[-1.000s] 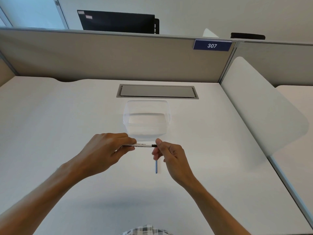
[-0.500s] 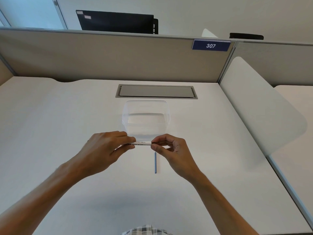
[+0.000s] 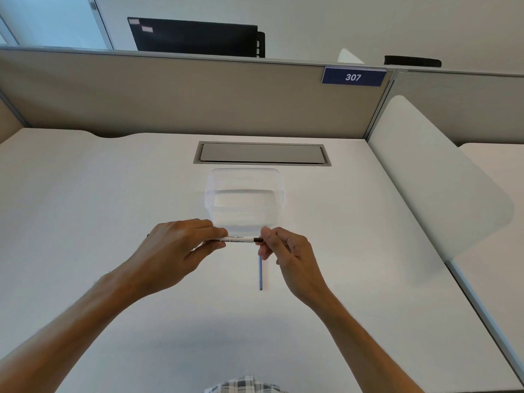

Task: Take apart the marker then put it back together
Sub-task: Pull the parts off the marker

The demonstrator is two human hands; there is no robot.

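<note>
A white desk (image 3: 85, 208) sits inside beige cubicle partitions (image 3: 170, 95), one bearing a blue sign (image 3: 353, 77) reading 307. Above the desk, the left hand (image 3: 175, 248) grips a white marker (image 3: 238, 240) held level, and the right hand (image 3: 286, 251) pinches its dark end. A clear plastic container (image 3: 244, 199) stands just behind, and a thin blue rod (image 3: 260, 273) lies below on the desk.

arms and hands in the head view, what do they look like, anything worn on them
Both forearms are bare up to the frame edge: no sleeves, watch, bracelets or gloves show. The left hand and right hand carry no visible rings on the fingers. The only clothing in view is a strip of grey and white plaid fabric at the bottom edge.
</note>
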